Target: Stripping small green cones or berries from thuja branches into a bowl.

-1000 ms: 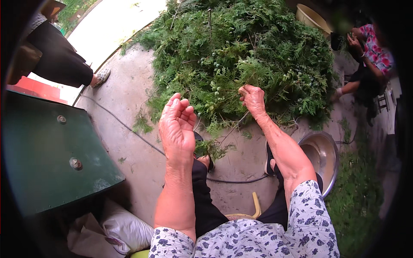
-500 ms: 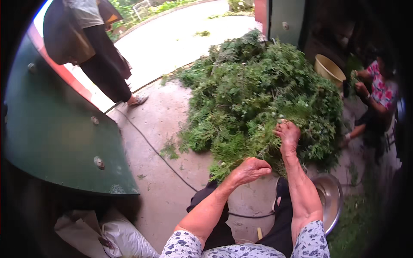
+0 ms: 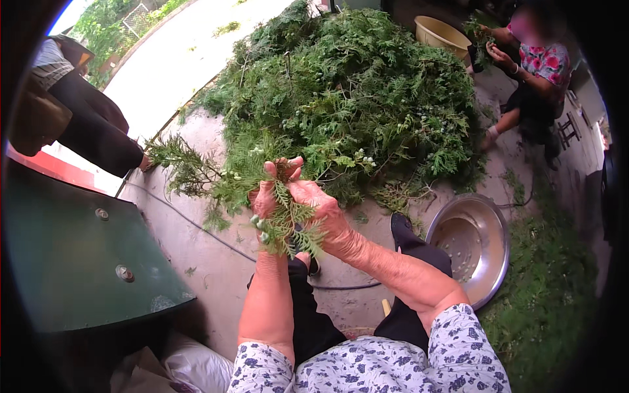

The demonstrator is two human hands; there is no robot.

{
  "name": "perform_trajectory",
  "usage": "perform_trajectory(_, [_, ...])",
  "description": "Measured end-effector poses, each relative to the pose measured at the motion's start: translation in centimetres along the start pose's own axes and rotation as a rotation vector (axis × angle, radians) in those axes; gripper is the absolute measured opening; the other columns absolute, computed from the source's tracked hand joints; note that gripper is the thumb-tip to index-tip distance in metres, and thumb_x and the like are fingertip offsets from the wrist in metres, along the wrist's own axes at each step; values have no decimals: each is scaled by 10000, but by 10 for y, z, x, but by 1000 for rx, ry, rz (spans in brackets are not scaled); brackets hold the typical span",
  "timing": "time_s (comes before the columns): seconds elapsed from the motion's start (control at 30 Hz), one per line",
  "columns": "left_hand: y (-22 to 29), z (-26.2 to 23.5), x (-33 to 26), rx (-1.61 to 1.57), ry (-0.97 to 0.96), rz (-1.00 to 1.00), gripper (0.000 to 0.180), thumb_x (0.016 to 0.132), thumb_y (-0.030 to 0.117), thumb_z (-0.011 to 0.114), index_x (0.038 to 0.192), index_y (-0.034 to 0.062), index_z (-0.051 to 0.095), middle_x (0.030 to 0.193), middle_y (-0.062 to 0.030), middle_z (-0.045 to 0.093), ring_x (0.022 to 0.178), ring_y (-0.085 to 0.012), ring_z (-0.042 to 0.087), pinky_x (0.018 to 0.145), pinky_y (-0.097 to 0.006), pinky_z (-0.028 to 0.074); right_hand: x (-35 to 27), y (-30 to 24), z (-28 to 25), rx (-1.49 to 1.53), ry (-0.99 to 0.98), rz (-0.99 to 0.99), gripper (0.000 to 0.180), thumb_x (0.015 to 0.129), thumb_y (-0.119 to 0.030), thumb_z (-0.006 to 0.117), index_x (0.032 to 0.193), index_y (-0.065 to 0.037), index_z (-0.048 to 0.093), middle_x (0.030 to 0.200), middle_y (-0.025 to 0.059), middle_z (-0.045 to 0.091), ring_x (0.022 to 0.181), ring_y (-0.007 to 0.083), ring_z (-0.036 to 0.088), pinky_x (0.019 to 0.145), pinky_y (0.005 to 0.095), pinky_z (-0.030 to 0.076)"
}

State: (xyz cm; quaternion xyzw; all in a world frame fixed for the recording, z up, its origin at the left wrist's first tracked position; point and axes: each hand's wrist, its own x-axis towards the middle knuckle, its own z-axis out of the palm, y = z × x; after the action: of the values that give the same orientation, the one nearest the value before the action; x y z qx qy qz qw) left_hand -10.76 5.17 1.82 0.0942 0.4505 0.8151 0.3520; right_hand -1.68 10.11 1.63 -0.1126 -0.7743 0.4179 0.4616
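Both hands, left (image 3: 265,196) and right (image 3: 321,213), now meet, pinching a green sprig (image 3: 229,180) lifted off the heap (image 3: 367,92).

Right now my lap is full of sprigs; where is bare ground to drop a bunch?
Bare concrete lies between the green board and your knees, crossed by a thin cable. The metal bowl is nearly empty. Ahead, the branch pile crowds everything.

A metal basin (image 3: 473,245) sits on the concrete beside a green panel (image 3: 72,255); a yellow tub (image 3: 440,34), perhaps plastic, stands beyond.
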Motion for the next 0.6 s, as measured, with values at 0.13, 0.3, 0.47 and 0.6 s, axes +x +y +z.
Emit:
perform_trajectory(0.13, [24,-12,4,-341,-106,92,306,928,340,459,747,97,502,487,30,312,442,-117,349,540,-278,373,11,15,-24,-99,-93,22,276,747,44,494,998,-23,586,881,146,600,856,295,601,718,341,499])
perform_trajectory(0.3, [47,-36,3,-558,-339,53,324,953,314,396,797,60,524,459,22,335,389,-93,296,445,-252,308,13,69,-54,-69,-287,488,271,791,-5,547,1059,-10,592,911,82,645,798,138,619,752,255,492])
perform_trajectory(0.47, [52,-30,1,-753,-561,-52,307,963,267,365,843,16,495,469,6,352,407,-105,316,444,-263,337,-22,74,-33,-120,-775,294,575,730,-147,669,1245,-15,449,1214,150,525,1107,243,514,938,335,411])
perform_trajectory(0.6, [53,-28,3,-837,-551,-47,260,957,227,366,843,17,469,478,4,346,424,-111,324,461,-262,351,-22,58,-21,45,-1093,524,697,728,-368,683,1283,-48,409,1177,172,539,1082,290,521,928,373,410])
